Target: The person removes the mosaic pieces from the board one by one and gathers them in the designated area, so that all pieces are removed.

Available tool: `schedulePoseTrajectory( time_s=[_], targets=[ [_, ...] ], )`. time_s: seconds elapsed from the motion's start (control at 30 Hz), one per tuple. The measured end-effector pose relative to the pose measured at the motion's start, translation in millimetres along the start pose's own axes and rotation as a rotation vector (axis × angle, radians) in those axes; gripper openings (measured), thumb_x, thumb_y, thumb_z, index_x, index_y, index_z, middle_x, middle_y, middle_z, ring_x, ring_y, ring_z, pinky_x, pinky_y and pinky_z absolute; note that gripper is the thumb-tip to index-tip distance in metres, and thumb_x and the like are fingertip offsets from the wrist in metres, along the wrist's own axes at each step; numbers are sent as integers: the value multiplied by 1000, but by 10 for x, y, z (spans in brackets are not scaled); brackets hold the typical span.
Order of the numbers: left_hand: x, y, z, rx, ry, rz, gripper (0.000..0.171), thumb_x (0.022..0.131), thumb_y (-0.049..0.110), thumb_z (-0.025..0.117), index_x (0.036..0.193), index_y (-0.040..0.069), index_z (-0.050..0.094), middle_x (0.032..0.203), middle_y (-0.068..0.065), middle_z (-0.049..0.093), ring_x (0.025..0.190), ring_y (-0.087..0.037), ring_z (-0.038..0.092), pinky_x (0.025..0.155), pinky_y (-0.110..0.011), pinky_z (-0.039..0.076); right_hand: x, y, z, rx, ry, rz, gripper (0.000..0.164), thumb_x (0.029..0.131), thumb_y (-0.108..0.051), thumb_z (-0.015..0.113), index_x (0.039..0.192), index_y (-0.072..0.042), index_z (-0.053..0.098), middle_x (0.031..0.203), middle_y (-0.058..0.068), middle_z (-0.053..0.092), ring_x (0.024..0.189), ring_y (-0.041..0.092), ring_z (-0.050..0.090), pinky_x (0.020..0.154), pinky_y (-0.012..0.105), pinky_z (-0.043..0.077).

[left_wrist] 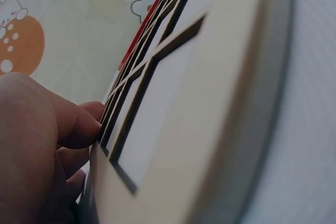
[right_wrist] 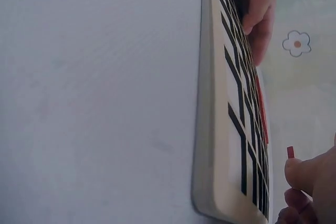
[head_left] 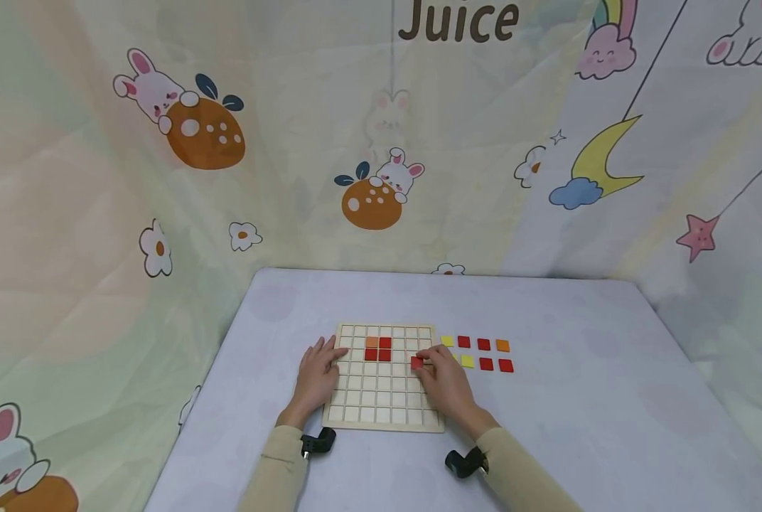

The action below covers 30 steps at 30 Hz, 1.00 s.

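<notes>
A pale wooden grid board (head_left: 384, 424) lies flat on the table. Toward its far side, one orange tile (head_left: 372, 342) and three red tiles (head_left: 384, 355) fill a two-by-two block of cells. My left hand (head_left: 317, 377) rests at the board's left edge, with fingertips touching the frame; the left wrist view shows its thumb and finger (left_wrist: 79, 127) against the rim. Between thumb and fingertips, my right hand (head_left: 446, 384) pinches a red square tile (head_left: 416, 363) over the right-hand columns. From the right wrist view, that tile (right_wrist: 290, 152) appears edge-on, above the board's surface.
Right of the board, loose tiles lie in two rows: yellow (head_left: 467, 361), red (head_left: 486, 364) and orange (head_left: 502, 345). One yellow tile is partly hidden behind my right hand. A white cloth covers the table (head_left: 586, 398), and a printed curtain (head_left: 304, 142) hangs behind it.
</notes>
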<state>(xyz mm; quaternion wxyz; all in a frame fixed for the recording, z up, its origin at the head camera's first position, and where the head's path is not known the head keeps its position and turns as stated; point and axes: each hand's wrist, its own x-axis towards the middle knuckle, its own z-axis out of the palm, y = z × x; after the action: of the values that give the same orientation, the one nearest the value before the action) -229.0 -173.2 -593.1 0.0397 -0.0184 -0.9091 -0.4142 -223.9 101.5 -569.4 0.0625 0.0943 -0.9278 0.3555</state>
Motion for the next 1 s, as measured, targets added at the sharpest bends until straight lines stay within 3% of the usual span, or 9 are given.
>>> schedulePoseTrajectory(
  time_s=[0.17,0.7,1.0],
  targets=[
    [5,-5,0,-1,-2,8,37,94,3,49,126,10,66,155,-8,37,148,-29,18,122,-45,5,-102,103,-34,10,30,-7,30,87,-18,74,116,-14,69,107,-5,57,73,10,48,54,18,44],
    [-8,-17,2,-4,-4,2,38,94,4,48,127,11,66,155,-7,37,149,-28,18,122,-42,4,-298,321,-184,-29,58,16,32,85,-14,76,117,-13,69,109,-3,59,81,11,52,66,20,51],
    [3,-22,11,3,-2,5,38,94,4,48,127,11,65,155,-7,37,149,-28,17,123,-43,4,-334,409,-217,-17,79,37,35,85,-14,76,119,-11,68,106,-1,59,79,12,52,64,19,51]
  ],
)
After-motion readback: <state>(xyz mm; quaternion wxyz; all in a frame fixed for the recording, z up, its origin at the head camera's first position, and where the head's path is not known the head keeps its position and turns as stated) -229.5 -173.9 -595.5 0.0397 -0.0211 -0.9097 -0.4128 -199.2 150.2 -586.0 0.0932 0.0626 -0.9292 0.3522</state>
